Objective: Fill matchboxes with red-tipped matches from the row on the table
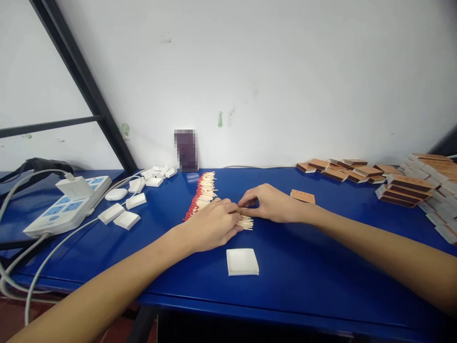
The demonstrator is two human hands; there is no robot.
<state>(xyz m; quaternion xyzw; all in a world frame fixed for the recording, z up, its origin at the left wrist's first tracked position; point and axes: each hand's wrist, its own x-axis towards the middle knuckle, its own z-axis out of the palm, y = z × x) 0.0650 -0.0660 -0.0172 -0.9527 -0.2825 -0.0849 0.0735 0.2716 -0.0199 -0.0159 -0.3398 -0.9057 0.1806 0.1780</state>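
Note:
My left hand point(214, 225) lies curled over a small bunch of matches point(247, 222), whose pale stick ends stick out past the fingers. Right beside it, my right hand point(267, 204) has thumb and forefinger drawn together at the left fingertips; what sits between them is hidden. Behind my left hand stretches a long row of red-headed matches point(204, 193), heads toward the left. An empty white matchbox tray point(243, 262) lies nearer the front edge. A matchbox sleeve point(303, 196) with an orange top rests behind my right wrist.
Loose white trays point(127, 220) lie at the left, near a power strip point(67, 205) with cables. Orange-topped matchboxes point(335, 174) are scattered at the back right, beside a tall stack of boxes point(410, 188). A blurred dark rectangular object point(187, 151) leans on the wall.

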